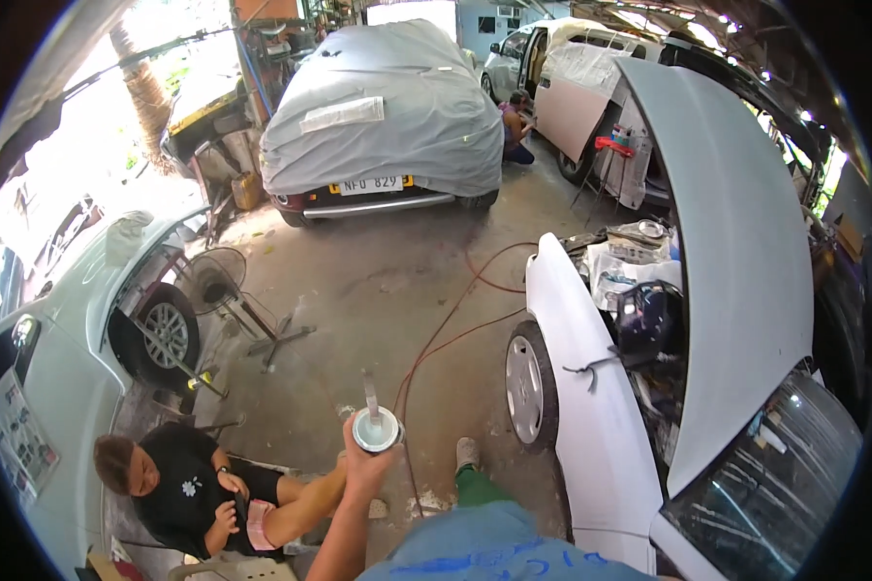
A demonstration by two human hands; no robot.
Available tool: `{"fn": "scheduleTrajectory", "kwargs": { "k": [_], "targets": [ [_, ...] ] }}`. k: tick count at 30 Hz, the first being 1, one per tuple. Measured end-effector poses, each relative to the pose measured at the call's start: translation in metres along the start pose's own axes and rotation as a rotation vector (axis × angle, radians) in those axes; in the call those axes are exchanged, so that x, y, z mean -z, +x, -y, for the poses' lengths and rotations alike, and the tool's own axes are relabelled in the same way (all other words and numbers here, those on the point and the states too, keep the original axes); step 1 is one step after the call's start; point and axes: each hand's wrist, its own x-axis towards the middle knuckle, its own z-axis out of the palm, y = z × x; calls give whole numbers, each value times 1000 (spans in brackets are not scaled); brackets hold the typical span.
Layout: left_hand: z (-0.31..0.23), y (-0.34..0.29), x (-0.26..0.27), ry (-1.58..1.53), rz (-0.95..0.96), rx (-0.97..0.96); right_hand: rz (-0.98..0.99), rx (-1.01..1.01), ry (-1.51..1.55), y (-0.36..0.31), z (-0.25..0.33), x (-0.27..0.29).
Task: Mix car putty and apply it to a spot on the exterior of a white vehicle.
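My left hand (364, 472) is raised in front of me, its fingers wrapped round a small open can (394, 443). Inside the can is a pale, whitish material that looks like paint or filler. A flat stirring stick (370, 389) stands in it, its upper end poking out past the far rim. My right hand is out of view. To the right of the can, a white car (596, 441) has its grey hood (746, 242) propped up.
Someone in a black shirt (179, 484) sits close on my left, beside a pale green car (58, 387). A fan (213, 278) and a metal stand (271, 334) are farther ahead. Red hoses (446, 334) cross the floor. A sheet-covered vehicle (388, 107) and another person (515, 131) are at the back.
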Motion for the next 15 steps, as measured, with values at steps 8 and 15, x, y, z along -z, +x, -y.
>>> {"fn": "scheduleTrajectory", "kwargs": {
  "k": [8, 15],
  "targets": [
    [10, 200, -9, -42, -168, 34, 120, 39, -257, 264, 74, 214],
    [38, 367, 11, -50, -275, 35, -391, 368, 173, 505, 345, 518]
  ]
}}
